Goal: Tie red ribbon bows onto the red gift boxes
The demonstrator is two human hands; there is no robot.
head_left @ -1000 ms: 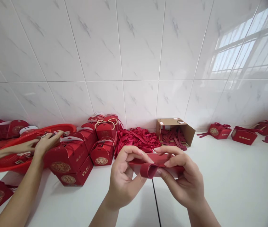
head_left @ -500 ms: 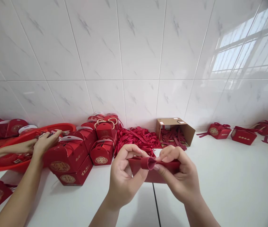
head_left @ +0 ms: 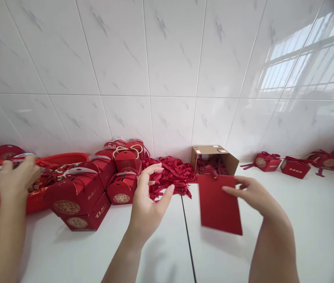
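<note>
My right hand (head_left: 250,192) pinches the flat red card (head_left: 218,206) by its upper right edge, over the near middle of the white counter (head_left: 296,212). My left hand (head_left: 149,196) hangs open just beside the red ribbon pile (head_left: 169,173).

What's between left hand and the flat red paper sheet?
Head view: white countertop with its dark seam, plus strands of the red ribbon pile, between left hand and flat red paper sheet.

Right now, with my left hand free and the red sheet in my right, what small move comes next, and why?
Probably reach the left hand forward into the ribbon pile: it is open, empty and just short of the ribbons, while the right hand pinches the red sheet by its edge above the table.
</note>
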